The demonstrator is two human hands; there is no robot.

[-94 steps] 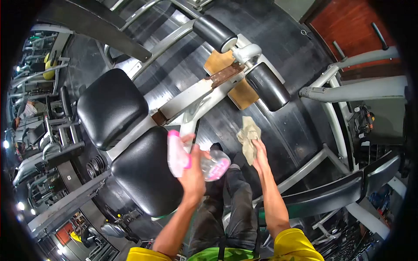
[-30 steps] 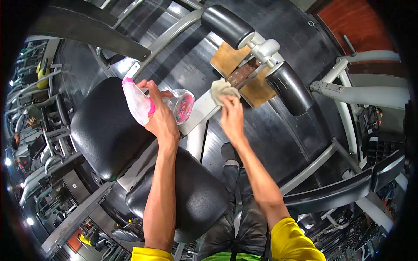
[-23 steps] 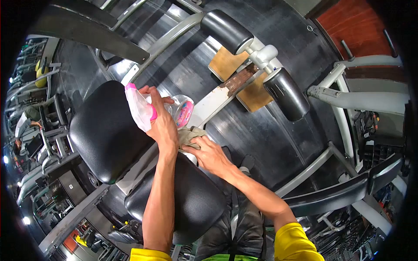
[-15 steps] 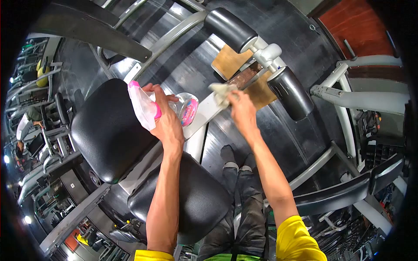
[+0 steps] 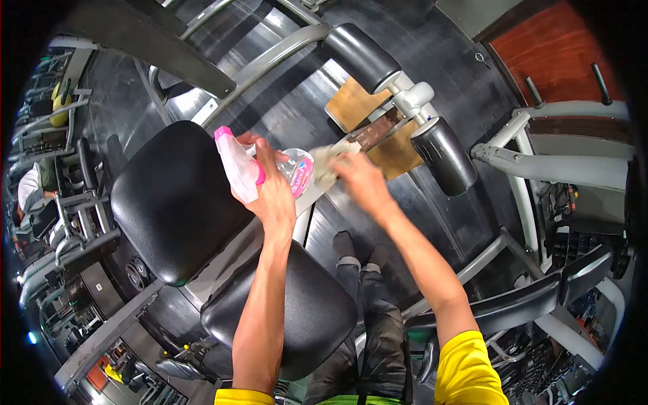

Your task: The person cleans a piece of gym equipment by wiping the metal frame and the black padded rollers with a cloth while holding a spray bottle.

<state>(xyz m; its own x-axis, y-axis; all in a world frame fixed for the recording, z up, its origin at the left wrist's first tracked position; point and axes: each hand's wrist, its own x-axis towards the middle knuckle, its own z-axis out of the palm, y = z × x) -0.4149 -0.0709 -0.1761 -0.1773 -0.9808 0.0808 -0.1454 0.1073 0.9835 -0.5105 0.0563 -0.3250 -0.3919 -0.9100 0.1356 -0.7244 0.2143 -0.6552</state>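
My left hand is wrapped round a spray bottle with a clear body, a pink label and a white-and-pink trigger head. It holds the bottle tilted above the black padded seat and backrest of a gym machine. In my right hand is a pale cloth, blurred by motion. The cloth lies against the light grey metal beam of the machine, just right of the bottle. Part of the beam is hidden behind the bottle and my hands.
Two black foam rollers stand at the beam's far end, beside a wooden board. On the right is another padded bench with a grey frame. A person is among machines at far left.
My right hand has moved the cloth along the beam, down and left toward the bottle. My left hand and the bottle have shifted slightly right.
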